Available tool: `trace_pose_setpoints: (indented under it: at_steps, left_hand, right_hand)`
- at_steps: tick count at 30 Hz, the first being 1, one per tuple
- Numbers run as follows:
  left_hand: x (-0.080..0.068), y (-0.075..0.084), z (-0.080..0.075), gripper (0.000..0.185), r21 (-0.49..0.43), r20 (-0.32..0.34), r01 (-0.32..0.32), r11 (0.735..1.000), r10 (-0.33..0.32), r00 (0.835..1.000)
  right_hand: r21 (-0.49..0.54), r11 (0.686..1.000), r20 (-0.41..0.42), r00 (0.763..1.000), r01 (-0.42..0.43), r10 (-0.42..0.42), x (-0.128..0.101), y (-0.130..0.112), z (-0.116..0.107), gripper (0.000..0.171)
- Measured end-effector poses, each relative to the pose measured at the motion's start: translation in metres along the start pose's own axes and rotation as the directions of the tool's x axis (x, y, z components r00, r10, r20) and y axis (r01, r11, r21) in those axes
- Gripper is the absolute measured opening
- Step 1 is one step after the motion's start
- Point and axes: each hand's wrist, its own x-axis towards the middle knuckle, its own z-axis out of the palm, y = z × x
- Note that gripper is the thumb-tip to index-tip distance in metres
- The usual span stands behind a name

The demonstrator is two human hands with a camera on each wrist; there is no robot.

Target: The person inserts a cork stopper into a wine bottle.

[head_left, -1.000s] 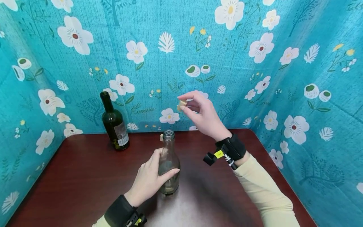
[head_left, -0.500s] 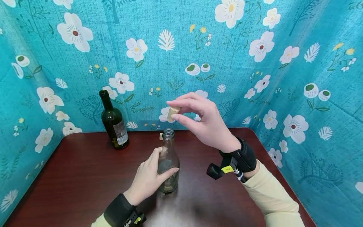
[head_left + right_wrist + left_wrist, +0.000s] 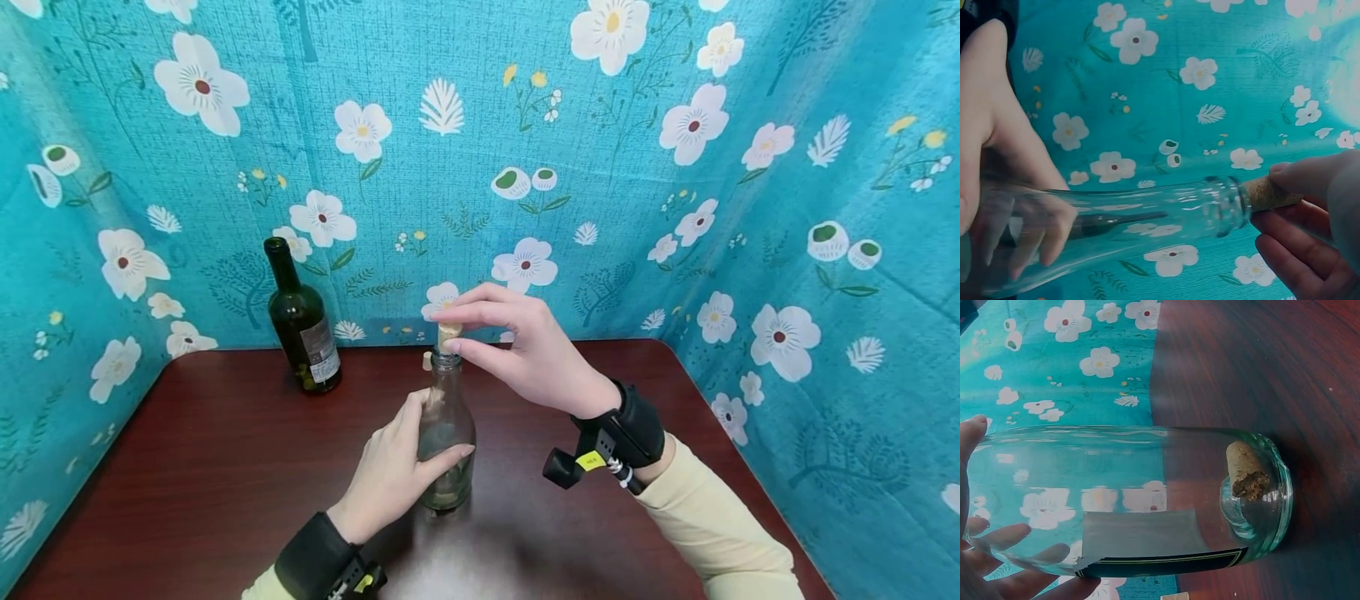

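- Bright blue cloth with white flowers (image 3: 420,192) hung behind and on both sides, like walls.
- Under it stood a shiny, dark red-brown wood table (image 3: 247,467).
- On the table, near the middle, a clear glass bottle (image 3: 450,427) stood upright.
- A dark green glass bottle with a pale label (image 3: 300,317) stood well apart from it, at the back on the left. No hand touched it.
- The left hand (image 3: 390,475) was wrapped around the side of the clear bottle, with the thumb in front.
- The right hand (image 3: 525,354) was up at the bottle's top, pinching a cork between thumb and fingers.
- That tan, round cork (image 3: 448,335) was right at the bottle's mouth, its low end at the glass rim. I could not tell if any of it was inside.
- The step in hand looked like fitting this cork to the mouth. I think the next move called for keeping the cork straight and pushing it down, with the left hand keeping the bottle from tipping.
- Another tan cork with a crumbly brown end (image 3: 1245,465) lay inside the clear bottle, at the bottom.
- One small, pale cork (image 3: 427,361) was on the table, just behind the clear bottle.
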Motion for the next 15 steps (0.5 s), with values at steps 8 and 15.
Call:
trace_pose_setpoints:
  at_steps: [8,15]
  left_hand:
    - [0.002,-0.002,-0.002,0.073,0.003,-0.004,-0.021,1.000,0.021,1.000]
    - [0.002,-0.002,-0.003,0.072,0.008,-0.001,-0.019,1.000,0.019,1.000]
  right_hand:
    - [-0.018,1.000,0.025,0.999,-0.025,0.025,-0.004,0.007,0.007,0.032]
    - [0.016,1.000,-0.018,1.000,-0.022,0.022,-0.016,0.016,0.024,0.043]
